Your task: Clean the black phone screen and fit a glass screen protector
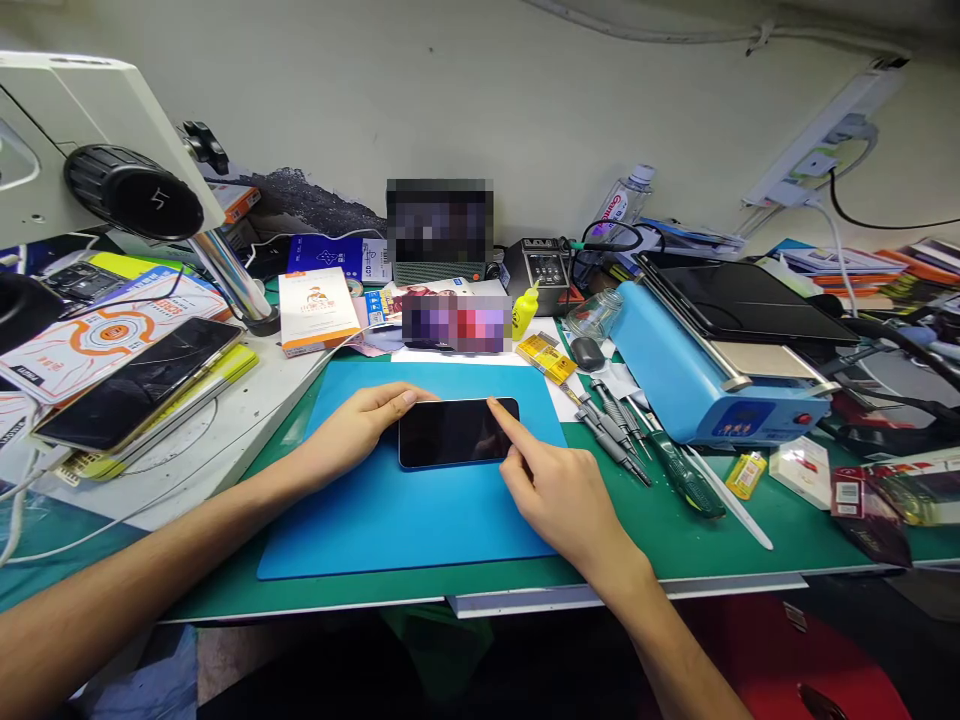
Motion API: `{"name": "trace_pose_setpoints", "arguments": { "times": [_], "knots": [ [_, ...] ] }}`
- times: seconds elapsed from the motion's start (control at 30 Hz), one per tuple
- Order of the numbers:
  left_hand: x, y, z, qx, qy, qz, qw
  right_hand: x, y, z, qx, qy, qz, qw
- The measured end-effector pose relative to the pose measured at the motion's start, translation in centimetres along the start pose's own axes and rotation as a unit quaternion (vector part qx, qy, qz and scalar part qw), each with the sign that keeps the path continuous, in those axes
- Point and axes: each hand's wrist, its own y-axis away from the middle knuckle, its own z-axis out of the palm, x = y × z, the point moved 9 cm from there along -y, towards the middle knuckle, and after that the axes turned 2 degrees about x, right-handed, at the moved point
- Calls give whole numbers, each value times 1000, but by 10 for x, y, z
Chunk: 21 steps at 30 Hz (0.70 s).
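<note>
Phone (pixel 456 436) with a dark screen is sideways over the blue mat (pixel 405 525). The left hand (pixel 367 418) pinches its left end between thumb and fingers; the right hand (pixel 564 497) lays its index finger near the upper right corner, whether gripping I cannot tell. Screwdrivers (pixel 611 443) lie farther right on the table (pixel 664 548).

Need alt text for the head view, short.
A dark-screened phone over a blue mat, left hand at its left end, right hand with index fingertip at its far edge. Screwdrivers lie to the right, another phone to the left.
</note>
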Motion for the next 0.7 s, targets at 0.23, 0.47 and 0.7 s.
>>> {"name": "trace_pose_setpoints", "arguments": {
  "times": [0.23, 0.47, 0.7],
  "knots": [
    [0, 1, -1, -2, -6, 4, 1000, -3, 2, 6, -7, 28, -12, 1000],
    [2, 2, -1, 5, -12, 3, 1000, -8, 12, 9, -19, 30, -36, 999],
    [1, 1, -2, 9, -8, 2, 1000, -14, 27, 8, -25, 27, -72, 997]
  ]
}}
